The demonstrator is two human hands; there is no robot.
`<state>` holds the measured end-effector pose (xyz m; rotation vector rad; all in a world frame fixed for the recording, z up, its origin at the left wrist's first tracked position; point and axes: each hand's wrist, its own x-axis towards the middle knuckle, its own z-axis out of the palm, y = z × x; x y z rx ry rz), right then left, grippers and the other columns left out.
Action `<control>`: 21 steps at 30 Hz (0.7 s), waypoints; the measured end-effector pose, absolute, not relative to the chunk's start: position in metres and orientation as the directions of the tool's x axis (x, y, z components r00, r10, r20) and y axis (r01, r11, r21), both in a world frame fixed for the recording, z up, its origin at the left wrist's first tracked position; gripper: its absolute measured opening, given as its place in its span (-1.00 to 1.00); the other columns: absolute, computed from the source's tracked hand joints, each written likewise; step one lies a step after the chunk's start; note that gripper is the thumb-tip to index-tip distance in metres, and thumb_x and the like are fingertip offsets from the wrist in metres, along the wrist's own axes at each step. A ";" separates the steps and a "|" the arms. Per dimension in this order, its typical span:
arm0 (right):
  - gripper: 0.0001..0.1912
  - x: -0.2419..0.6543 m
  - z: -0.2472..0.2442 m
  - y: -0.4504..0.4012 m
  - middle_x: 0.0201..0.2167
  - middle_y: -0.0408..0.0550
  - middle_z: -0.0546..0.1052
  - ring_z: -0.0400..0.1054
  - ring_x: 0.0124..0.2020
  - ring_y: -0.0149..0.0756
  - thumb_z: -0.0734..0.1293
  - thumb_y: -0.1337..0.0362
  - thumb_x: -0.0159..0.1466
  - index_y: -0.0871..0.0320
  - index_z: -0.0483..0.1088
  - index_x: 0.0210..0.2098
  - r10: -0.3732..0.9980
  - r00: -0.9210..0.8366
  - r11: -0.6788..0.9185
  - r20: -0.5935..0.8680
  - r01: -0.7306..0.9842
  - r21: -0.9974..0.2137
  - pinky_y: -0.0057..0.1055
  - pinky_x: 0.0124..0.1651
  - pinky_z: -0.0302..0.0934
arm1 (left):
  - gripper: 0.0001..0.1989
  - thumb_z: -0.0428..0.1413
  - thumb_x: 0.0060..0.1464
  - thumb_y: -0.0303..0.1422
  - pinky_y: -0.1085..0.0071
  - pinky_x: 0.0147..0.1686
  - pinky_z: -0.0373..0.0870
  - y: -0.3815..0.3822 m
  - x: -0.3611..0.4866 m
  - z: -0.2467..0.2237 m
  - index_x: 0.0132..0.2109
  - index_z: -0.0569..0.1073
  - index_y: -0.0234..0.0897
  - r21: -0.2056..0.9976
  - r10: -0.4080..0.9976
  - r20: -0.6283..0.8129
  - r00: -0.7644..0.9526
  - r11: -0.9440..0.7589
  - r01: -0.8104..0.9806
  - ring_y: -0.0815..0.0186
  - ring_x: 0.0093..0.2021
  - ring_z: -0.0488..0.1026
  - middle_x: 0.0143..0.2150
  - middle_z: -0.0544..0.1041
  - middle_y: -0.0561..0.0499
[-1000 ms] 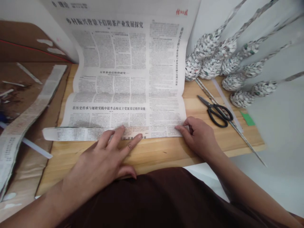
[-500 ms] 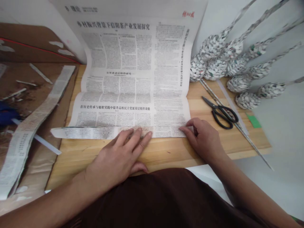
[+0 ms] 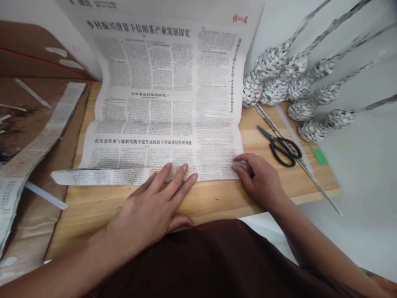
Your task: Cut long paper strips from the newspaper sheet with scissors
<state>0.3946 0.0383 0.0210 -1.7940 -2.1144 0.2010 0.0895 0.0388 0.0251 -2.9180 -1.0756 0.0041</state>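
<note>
A large printed newspaper sheet [image 3: 149,111] spreads over the wooden table, its far part rising against the wall. Along its near edge runs a narrow folded strip [image 3: 102,176], a little lifted at the left end. My left hand [image 3: 161,198] lies across the middle of this strip, fingers outstretched and pressing down, thumb on the wood. At the strip's right end is my right hand [image 3: 260,178]. Its thumb and index finger are close together on the newspaper, with the other fingers curled under; the exact contact is partly hidden.
Black-handled scissors [image 3: 282,147] and a thin paper rod [image 3: 319,186] lie on the right, near a green piece [image 3: 319,156]. Behind them stand several woven paper gourd shapes [image 3: 273,62] with long stems. Cardboard [image 3: 58,207] on the left carries folded newspaper strips [image 3: 46,140] and scraps.
The view has shifted slightly, so things on the table appear further left. My right index finger has moved a little away from the thumb. My left hand stays pressed on the strip.
</note>
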 end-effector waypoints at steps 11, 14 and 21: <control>-0.79 0.383 0.025 0.043 -0.40 0.00 0.56 0.45 -0.36 -0.12 0.21 0.16 0.42 0.12 0.42 -0.12 0.996 -0.002 0.021 0.092 0.979 -0.201 -0.32 -0.33 0.14 | -0.07 0.12 0.10 0.21 0.00 0.21 0.34 0.039 0.097 0.032 0.48 0.10 -0.08 0.015 0.677 -0.039 0.735 -0.735 0.678 -0.19 0.38 0.21 0.46 0.25 -0.09; -0.78 0.383 0.024 0.042 -0.40 0.01 0.59 0.46 -0.37 -0.08 0.20 0.16 0.43 0.11 0.41 -0.10 0.997 0.060 -0.052 0.056 0.990 -0.131 -0.31 -0.38 0.12 | -0.08 0.09 0.12 0.21 -0.03 0.18 0.36 0.038 0.099 0.031 0.47 0.13 -0.13 -0.012 0.667 -0.023 0.744 -0.745 0.667 -0.21 0.35 0.24 0.44 0.27 -0.14; -0.71 0.368 0.037 0.011 -0.01 0.21 0.60 0.46 0.06 0.02 0.22 0.35 0.41 0.17 0.42 0.08 0.875 -0.105 0.175 0.473 0.979 -0.107 -0.01 0.15 0.30 | -0.17 0.05 0.20 0.15 -0.01 0.15 0.39 0.037 0.101 0.031 0.46 0.15 -0.14 -0.049 0.668 -0.006 0.744 -0.743 0.667 -0.21 0.33 0.25 0.43 0.28 -0.15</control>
